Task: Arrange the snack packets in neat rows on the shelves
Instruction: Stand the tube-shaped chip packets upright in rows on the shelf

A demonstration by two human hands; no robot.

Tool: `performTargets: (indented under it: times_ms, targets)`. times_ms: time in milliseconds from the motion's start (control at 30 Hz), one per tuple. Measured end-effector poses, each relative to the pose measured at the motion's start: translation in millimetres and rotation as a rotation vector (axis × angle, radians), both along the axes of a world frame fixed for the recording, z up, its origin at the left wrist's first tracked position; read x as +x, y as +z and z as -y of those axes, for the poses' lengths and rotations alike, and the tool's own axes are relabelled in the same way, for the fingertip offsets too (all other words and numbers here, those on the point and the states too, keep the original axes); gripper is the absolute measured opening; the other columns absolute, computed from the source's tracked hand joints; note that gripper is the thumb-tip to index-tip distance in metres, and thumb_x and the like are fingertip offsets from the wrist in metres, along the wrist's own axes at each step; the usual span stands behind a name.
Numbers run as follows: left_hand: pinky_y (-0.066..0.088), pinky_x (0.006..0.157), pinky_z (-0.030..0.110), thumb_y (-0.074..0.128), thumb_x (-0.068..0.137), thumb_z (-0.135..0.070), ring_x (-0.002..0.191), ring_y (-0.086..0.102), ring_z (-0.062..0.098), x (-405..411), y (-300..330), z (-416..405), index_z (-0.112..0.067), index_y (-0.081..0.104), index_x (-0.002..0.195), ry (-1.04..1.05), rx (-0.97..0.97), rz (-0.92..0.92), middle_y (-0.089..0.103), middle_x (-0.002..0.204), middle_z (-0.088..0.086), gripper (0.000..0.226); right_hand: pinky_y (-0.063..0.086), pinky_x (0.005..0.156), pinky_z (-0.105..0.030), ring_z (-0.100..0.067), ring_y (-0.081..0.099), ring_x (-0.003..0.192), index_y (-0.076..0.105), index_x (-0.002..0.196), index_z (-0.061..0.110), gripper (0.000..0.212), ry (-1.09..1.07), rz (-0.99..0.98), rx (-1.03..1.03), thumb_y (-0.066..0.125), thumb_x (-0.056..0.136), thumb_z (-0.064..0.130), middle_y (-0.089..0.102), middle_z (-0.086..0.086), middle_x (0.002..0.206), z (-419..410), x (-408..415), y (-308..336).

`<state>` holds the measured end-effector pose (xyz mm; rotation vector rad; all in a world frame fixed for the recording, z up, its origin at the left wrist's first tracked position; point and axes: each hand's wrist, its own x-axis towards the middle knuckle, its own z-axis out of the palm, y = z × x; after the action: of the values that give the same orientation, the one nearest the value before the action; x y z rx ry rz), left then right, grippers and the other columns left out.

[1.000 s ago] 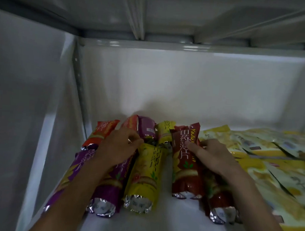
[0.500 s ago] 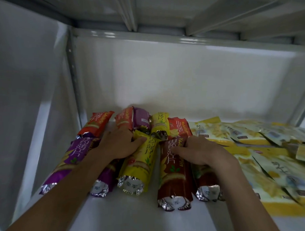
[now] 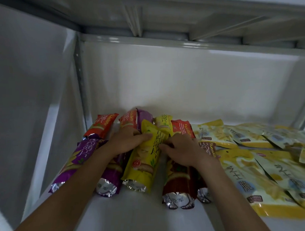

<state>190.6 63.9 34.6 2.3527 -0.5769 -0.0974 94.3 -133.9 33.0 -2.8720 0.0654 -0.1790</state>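
Both hands work the yellow packet mid-shelf: left hand grips its upper edge, right hand pinches the other side. Next, it wants squaring against the purple packet to its left.

Left hand, right hand grip yellow packet on white shelf.
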Motion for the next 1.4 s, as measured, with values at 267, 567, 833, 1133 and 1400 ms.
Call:
performTargets:
  times_ms: [267, 567, 833, 1133, 1400]
  targets:
    - [0.057, 0.102, 0.039, 0.076, 0.093, -0.019, 0.112, 0.074, 0.018, -6.5, 13.8, -14.5, -0.014, 0.074, 0.121, -0.241, -0.631, -0.119, 0.078, 0.118, 0.002, 0.028, 0.056, 0.093, -0.034, -0.008, 0.070, 0.100, 0.073, 0.107, 0.014, 0.033, 0.187, 0.207, 0.769, 0.059, 0.104, 0.045, 0.077, 0.002, 0.105, -3.4, 14.1, 9.3]
    - [0.057, 0.100, 0.050, 0.064, 0.095, -0.041, 0.110, 0.073, 0.036, 0.0, 56.0, -11.5, -0.008, 0.074, 0.114, -0.258, -0.830, -0.172, 0.078, 0.114, 0.016, 0.039, 0.057, 0.100, -0.039, -0.020, 0.074, 0.109, 0.070, 0.117, 0.014, 0.056, 0.195, 0.326, 0.932, 0.076, 0.082, 0.058, 0.078, -0.005, 0.113, -1.8, 26.1, 67.7]
    - [0.059, 0.095, 0.043, 0.059, 0.101, -0.032, 0.104, 0.074, 0.029, 19.3, 87.4, -0.8, -0.007, 0.071, 0.125, -0.331, -0.835, -0.237, 0.077, 0.119, 0.013, 0.036, 0.057, 0.093, -0.056, -0.025, 0.075, 0.092, 0.071, 0.091, 0.012, 0.051, 0.147, 0.443, 0.590, 0.059, 0.094, 0.061, 0.076, -0.009, 0.094, 9.2, 35.3, 109.8]
    - [0.063, 0.081, 0.034, 0.062, 0.102, -0.025, 0.100, 0.075, 0.027, 41.9, 110.2, -3.4, -0.009, 0.071, 0.125, -0.322, -0.785, -0.248, 0.077, 0.118, 0.013, 0.030, 0.054, 0.103, -0.052, -0.023, 0.072, 0.107, 0.079, 0.103, 0.010, 0.043, 0.149, 0.348, 0.611, 0.061, 0.100, 0.050, 0.078, -0.010, 0.107, 11.4, 47.1, 131.6]
    - [0.062, 0.076, 0.032, 0.066, 0.099, -0.024, 0.098, 0.077, 0.026, 38.6, 114.9, -3.1, -0.003, 0.072, 0.122, -0.351, -0.749, -0.215, 0.078, 0.115, 0.014, 0.031, 0.055, 0.102, -0.049, -0.018, 0.074, 0.102, 0.082, 0.103, 0.011, 0.026, 0.167, 0.389, 0.680, 0.067, 0.099, 0.032, 0.081, -0.001, 0.100, 20.8, 45.2, 134.2]
